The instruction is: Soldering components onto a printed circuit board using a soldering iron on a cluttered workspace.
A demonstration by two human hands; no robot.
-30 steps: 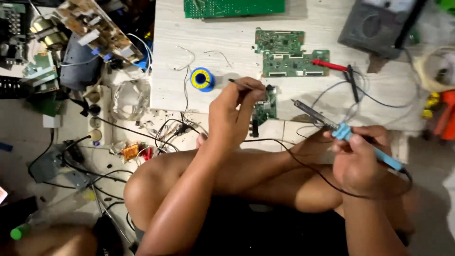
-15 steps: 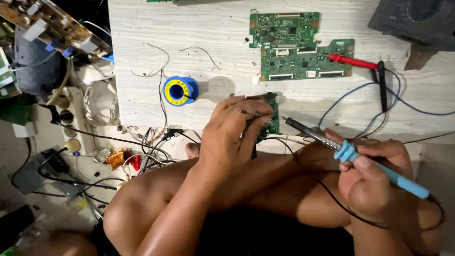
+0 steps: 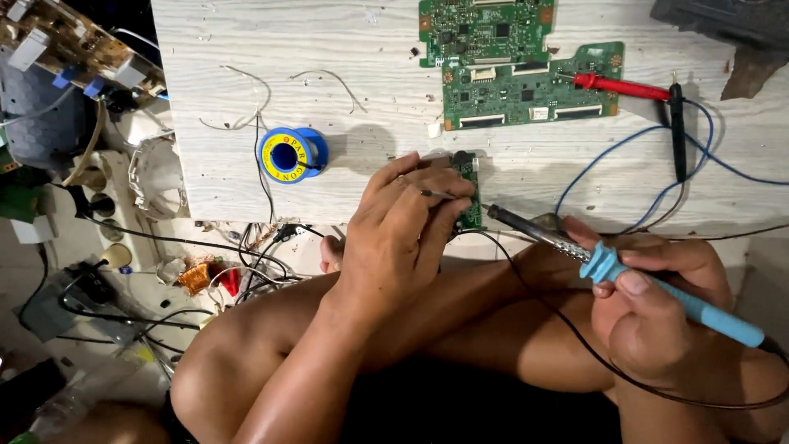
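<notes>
While the pale wooden board (image 3: 329, 49) lay spread above both hands, the view had closed in since the earlier frames, pushing the dark meter off the top right. The two green circuit boards (image 3: 526, 82) sat beyond the hands, probes beside them. The left hand (image 3: 403, 238) had settled over the small green board (image 3: 470, 185), fingers curled, pinching a thin metal tool. The right hand (image 3: 657, 312), lower right, gripped the blue-handled soldering iron (image 3: 608, 263), tip near that board but not touching. The solder spool (image 3: 288, 154) lay left.
</notes>
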